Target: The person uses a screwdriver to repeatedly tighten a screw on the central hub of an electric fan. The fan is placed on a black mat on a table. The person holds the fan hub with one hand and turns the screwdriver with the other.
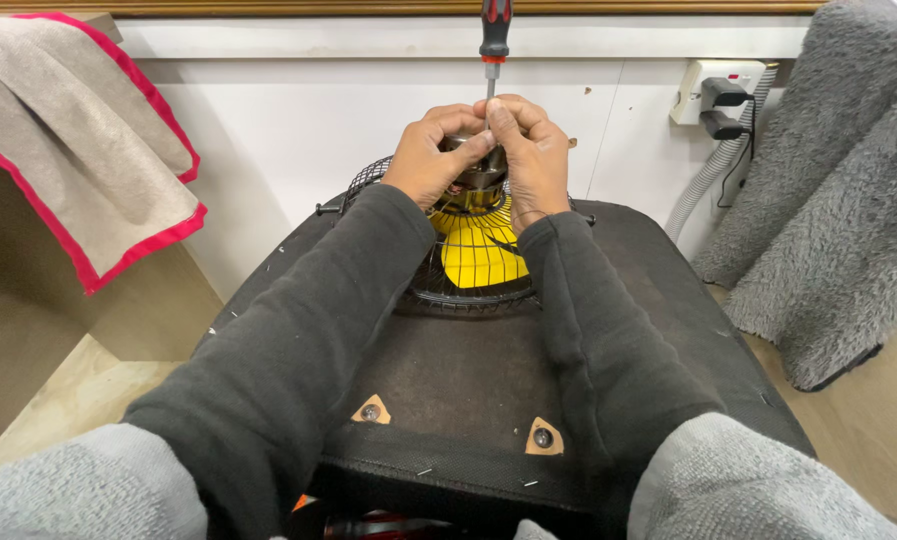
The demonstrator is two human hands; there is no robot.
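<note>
The left hand (430, 152) is closing its fingers around the metal motor housing (476, 172) of a small fan, with the thumb pressing against the housing's upper edge. The right hand (528, 150) is gripping the same housing from the opposite side, its fingers curled and pressed against those of the left hand. A screwdriver (493, 45) with a red and black handle is standing upright just above the two hands; its shaft is passing down between the fingertips, and it cannot be told which hand is holding it. The housing is sitting on top of the black wire fan guard (448, 290), through which the yellow fan blades (478, 250) are showing. The guard is resting on a black padded seat (468, 380) that is lying across the person's lap. A beige cloth with red edging (78, 130) is hanging at the left, a grey fleece blanket (838, 190) is hanging at the right, and a wall socket (718, 92) with two plugs is sitting between the hands and the blanket.
</note>
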